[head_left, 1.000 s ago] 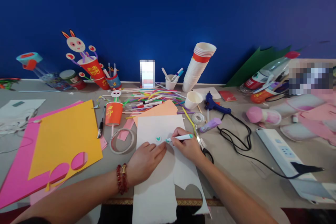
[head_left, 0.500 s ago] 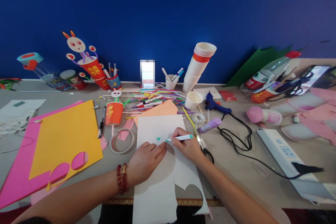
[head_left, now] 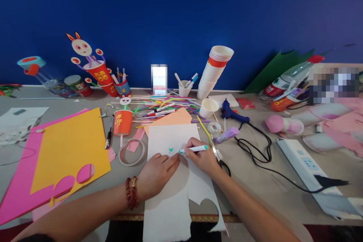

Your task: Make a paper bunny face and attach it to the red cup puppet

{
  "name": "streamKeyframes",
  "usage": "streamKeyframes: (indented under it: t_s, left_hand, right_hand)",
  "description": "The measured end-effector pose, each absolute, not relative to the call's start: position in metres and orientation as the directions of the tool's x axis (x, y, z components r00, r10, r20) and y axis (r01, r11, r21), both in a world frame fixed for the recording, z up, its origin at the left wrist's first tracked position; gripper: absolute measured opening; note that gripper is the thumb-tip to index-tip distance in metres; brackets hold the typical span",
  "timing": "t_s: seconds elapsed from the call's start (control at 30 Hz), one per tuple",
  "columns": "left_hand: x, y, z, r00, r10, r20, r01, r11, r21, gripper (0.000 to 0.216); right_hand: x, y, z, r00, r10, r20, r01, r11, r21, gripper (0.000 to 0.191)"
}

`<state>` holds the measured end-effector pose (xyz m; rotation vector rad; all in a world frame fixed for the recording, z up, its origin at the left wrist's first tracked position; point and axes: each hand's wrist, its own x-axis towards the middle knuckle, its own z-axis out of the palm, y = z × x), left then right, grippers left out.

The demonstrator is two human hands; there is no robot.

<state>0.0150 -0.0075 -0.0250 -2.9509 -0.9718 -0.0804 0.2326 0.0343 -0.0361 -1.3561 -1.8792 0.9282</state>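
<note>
A white marker with a green tip point(head_left: 197, 149) is gripped in my right hand point(head_left: 200, 157), its tip down at the white paper. Beside that tip, the fingertips of my left hand point(head_left: 161, 170) press on the paper, fingers stretched out; whatever small piece may lie under them is hidden. A small white disc with a green heart point(head_left: 171, 150) lies on the sheet just above my left fingers. The white paper point(head_left: 167, 208) reaches past the table's front edge, and a second sheet with a rounded cut-out point(head_left: 195, 193) lies under my right wrist.
Yellow card point(head_left: 73, 143) over pink card, a tape roll point(head_left: 121, 155) and an orange cup point(head_left: 123, 123) lie left. Pipe cleaners point(head_left: 170, 104) spread behind the paper. To the right are scissors point(head_left: 224, 167), a glue stick point(head_left: 227, 135), a blue glue gun point(head_left: 234, 115) and a power strip point(head_left: 309, 170).
Almost nothing differs; the marker and both hands stay in the same place, and the view has shifted very slightly.
</note>
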Motion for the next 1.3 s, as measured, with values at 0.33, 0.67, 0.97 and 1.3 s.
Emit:
streamKeyframes:
  t_s: [0.33,0.67,0.97,1.3]
  left_hand:
    - [0.0148,-0.0078,-0.0261,0.802,0.596,0.043,0.597,-0.802,-0.012,0.044]
    - [0.0147,-0.0082,-0.0239,0.806,0.591,0.044,0.592,-0.806,-0.017,0.042]
    - [0.0146,-0.0081,-0.0243,0.8,0.598,0.053,0.599,-0.801,-0.005,0.041]
    - [0.0148,-0.0079,-0.0242,0.803,0.595,0.032,0.595,-0.803,-0.005,0.042]
  right_hand:
    - [0.2323,0.0336,-0.0343,-0.266,0.96,0.09,0.509,0.219,-0.833,0.012]
    - [0.2323,0.0345,-0.0328,-0.269,0.959,0.09,0.509,0.221,-0.832,0.012]
    - [0.2325,0.0341,-0.0337,-0.268,0.958,0.101,0.498,0.228,-0.836,0.012]
    - [0.2329,0.0341,-0.0348,-0.262,0.96,0.104,0.493,0.225,-0.84,0.012]
